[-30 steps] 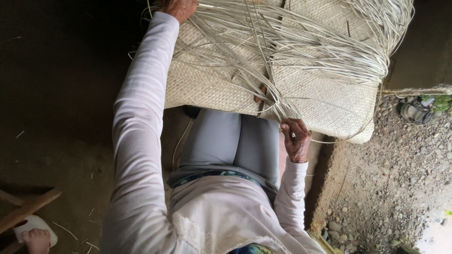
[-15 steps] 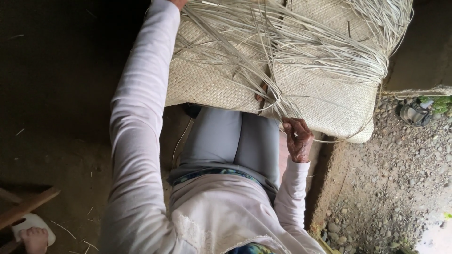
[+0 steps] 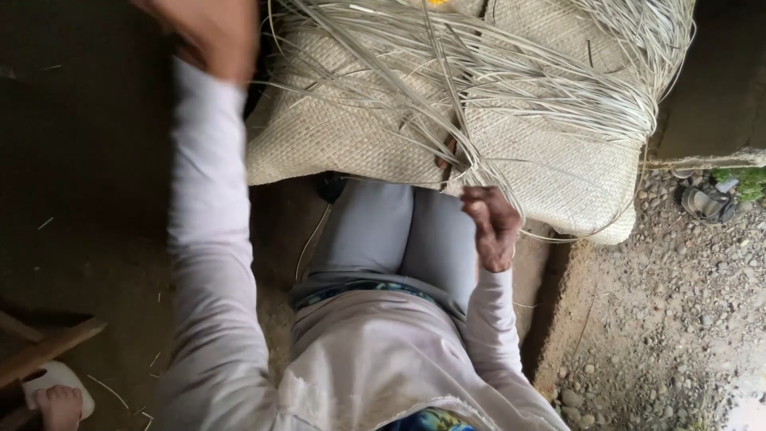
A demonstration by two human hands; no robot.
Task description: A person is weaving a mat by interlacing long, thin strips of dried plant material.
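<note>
A woven pale mat (image 3: pixel 343 136) lies over my knees, and a thick bundle of loose pale strips (image 3: pixel 558 88) spreads across it. My left hand (image 3: pixel 209 33) is raised at the top left, left of the mat. It is blurred, with fingers curled, and a thin strip runs from it toward the bundle. My right hand (image 3: pixel 491 227) is at the mat's near edge above my right thigh, its fingers closed on a few strips that come down from the bundle. My grey-trousered legs (image 3: pixel 399 239) disappear under the mat.
Gravel ground (image 3: pixel 678 319) lies to the right, beyond a raised dirt edge, with a sandal (image 3: pixel 706 203) on it. At the bottom left are a wooden piece (image 3: pixel 48 351) and a bare foot on a white sandal (image 3: pixel 56 395). Dark dirt floor is on the left.
My left hand has pulled away from the strips at the top of the mat, moving left and nearer the camera. My right hand stays at the mat's near edge.
</note>
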